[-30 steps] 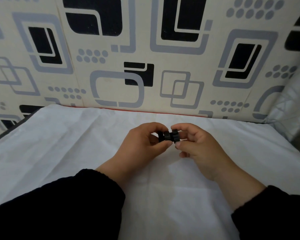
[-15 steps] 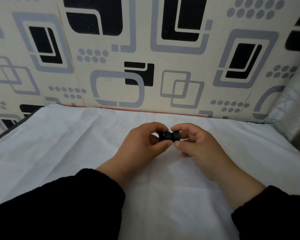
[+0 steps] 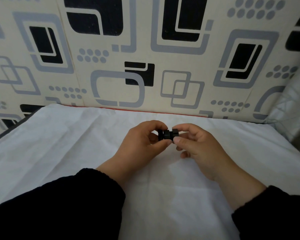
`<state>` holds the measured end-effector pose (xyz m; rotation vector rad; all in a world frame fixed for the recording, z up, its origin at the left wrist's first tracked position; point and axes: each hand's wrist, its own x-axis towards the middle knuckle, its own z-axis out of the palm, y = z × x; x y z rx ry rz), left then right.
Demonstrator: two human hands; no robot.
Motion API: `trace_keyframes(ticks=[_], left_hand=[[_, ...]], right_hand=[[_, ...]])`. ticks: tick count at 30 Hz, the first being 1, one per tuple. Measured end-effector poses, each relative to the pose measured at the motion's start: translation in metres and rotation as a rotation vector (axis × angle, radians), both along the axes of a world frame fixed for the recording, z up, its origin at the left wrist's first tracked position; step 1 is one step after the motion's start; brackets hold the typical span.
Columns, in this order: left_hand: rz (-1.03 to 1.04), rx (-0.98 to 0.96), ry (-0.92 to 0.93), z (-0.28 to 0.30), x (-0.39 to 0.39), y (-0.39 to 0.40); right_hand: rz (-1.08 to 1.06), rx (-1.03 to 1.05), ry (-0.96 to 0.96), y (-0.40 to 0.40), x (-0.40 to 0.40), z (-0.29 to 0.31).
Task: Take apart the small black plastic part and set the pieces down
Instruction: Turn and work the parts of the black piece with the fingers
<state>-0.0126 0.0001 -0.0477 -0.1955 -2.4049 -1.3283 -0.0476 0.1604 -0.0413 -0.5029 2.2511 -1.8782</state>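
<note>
A small black plastic part (image 3: 168, 134) is held between both hands a little above the white cloth (image 3: 76, 144). My left hand (image 3: 142, 144) pinches its left end with thumb and forefinger. My right hand (image 3: 197, 146) pinches its right end the same way. The part looks like two or three chunky black segments side by side, with a narrow gap showing between the middle and the right segment. The fingers hide its ends and underside.
The white cloth covers the whole work surface. A patterned panel (image 3: 145, 58) with black and grey shapes stands upright just behind it. A crinkled silvery sheet (image 3: 294, 104) rises at the right edge. Black sleeves cover both forearms.
The part's right segment has drawn slightly away from the rest, so the part looks a bit longer. Both hands stay in the same place.
</note>
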Motion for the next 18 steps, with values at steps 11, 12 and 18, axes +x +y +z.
trace_keyframes(ticks=[11,12,18], left_hand=[[-0.009,-0.079,0.054,0.0,0.0002,0.0005],[-0.011,-0.085,0.061,0.0002,0.0003,0.0006],[0.009,0.015,-0.002,0.0011,0.0013,0.0004]], right_hand=[[-0.041,-0.003,-0.032,-0.0014,0.0007,0.0003],[-0.05,0.029,-0.028,-0.0015,0.0001,-0.0003],[-0.004,0.029,0.056,0.0003,0.0007,0.0006]])
